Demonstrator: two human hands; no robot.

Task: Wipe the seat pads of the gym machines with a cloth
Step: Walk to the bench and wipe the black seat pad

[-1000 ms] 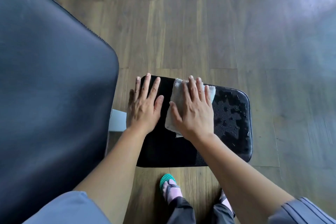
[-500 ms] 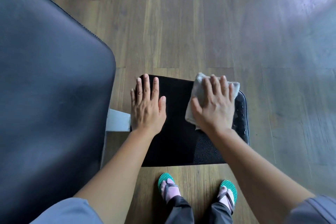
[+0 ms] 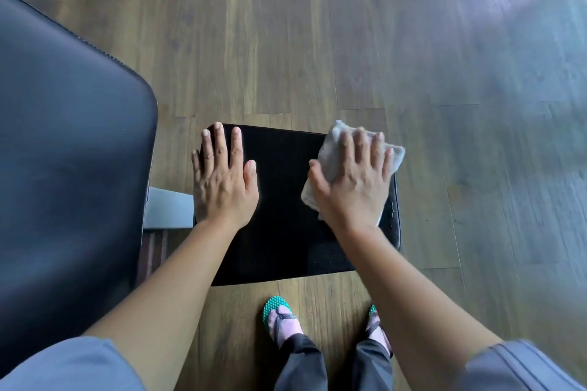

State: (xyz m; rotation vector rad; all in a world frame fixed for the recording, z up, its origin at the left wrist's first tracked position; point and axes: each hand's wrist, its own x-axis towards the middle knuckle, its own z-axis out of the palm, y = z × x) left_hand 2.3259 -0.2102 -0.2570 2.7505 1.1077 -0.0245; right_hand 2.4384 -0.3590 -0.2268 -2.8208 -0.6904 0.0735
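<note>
Cloth [image 3: 331, 151] has slid farther right, to the seat pad's [image 3: 279, 219] right edge at mid-frame, pressed under the right hand's [image 3: 352, 190] straight fingers; the left hand [image 3: 222, 187] stays flat, fingers straight.

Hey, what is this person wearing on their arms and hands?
Only short grey sleeves, ending above the elbows: the left sleeve looks plain, the right sleeve has ridged lines near its hem. The left hand and right hand show no gloves, rings or watch.
</note>
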